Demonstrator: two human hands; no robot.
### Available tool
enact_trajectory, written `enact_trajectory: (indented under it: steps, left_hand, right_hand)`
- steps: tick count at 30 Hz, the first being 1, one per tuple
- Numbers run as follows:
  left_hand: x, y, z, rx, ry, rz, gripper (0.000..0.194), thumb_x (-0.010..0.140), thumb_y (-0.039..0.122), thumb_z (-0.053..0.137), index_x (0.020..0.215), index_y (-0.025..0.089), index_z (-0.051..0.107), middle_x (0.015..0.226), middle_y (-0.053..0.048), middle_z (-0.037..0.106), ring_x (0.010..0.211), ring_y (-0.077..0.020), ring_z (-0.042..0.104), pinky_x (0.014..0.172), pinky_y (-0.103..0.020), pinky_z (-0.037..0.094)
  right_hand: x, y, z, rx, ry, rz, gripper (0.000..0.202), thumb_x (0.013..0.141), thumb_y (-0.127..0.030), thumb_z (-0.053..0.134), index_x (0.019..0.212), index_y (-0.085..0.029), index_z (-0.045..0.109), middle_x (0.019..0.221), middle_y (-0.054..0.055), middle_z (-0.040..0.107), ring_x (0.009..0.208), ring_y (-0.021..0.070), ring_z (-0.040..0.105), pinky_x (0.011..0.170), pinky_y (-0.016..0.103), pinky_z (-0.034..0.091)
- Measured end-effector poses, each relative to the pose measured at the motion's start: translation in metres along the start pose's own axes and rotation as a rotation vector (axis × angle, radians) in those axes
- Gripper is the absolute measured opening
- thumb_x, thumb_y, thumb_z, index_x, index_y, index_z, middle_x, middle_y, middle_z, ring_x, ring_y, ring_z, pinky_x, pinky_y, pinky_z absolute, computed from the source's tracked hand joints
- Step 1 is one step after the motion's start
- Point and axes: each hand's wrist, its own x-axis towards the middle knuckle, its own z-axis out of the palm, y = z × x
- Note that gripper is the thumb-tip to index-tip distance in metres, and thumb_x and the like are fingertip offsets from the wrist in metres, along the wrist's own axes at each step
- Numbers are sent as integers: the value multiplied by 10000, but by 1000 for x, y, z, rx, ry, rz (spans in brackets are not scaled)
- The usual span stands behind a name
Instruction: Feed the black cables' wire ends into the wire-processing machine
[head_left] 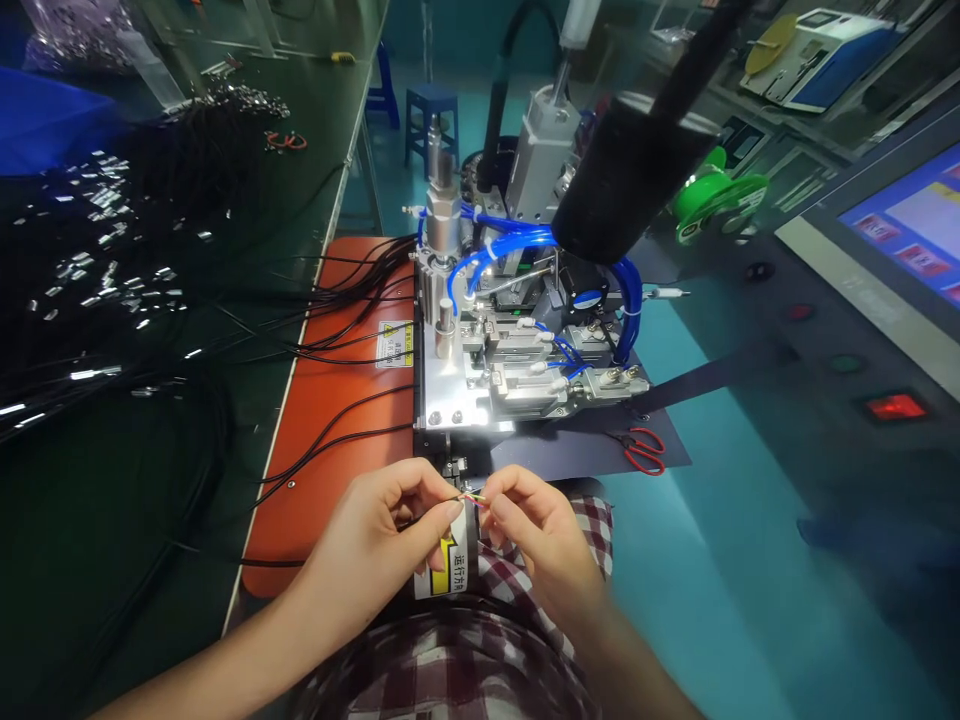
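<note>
In front of my lap, my left hand [390, 525] pinches a thin cable between thumb and forefinger. Fine coloured wires [471, 497] stick out of its end, with red, yellow-green and bluish tones visible. The fingertips of my right hand [536, 530] are closed on the far ends of these wires, so the short strands span both hands. Just beyond the hands stands a metal machine [517, 390] with pneumatic cylinders and blue tubes. Black cables [352, 408] run from its left side across an orange-red plate [330, 440].
Red-handled scissors [645, 450] lie on the machine's dark base, to the right. A dark bench [247, 420] on the left carries a heap of black cables with shiny ends [97, 260]. At right are a control panel [847, 330] with a screen and a green spool [720, 200].
</note>
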Motion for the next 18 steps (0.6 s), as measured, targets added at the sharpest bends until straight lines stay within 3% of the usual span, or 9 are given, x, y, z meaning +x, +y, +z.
enact_trajectory:
  steps: [11,18]
  left_hand:
    - [2,0,1,-58,14,5,155,764,304,645,724,173,574,537,41,578,473,-92,546,422,-170,390]
    - [0,-3,3,-55,37,22,170,751,311,664,708,171,578,531,35,585,453,-92,544,413,-177,383]
  right_hand:
    - [-2,1,2,8,-37,-5,152,803,-303,695,772,-177,614,649,-35,537,568,96,433,531,200,349]
    - [-3,0,7,-95,44,-32,112,777,-270,694,782,-181,625,726,-5,607,640,128,498,595,233,394]
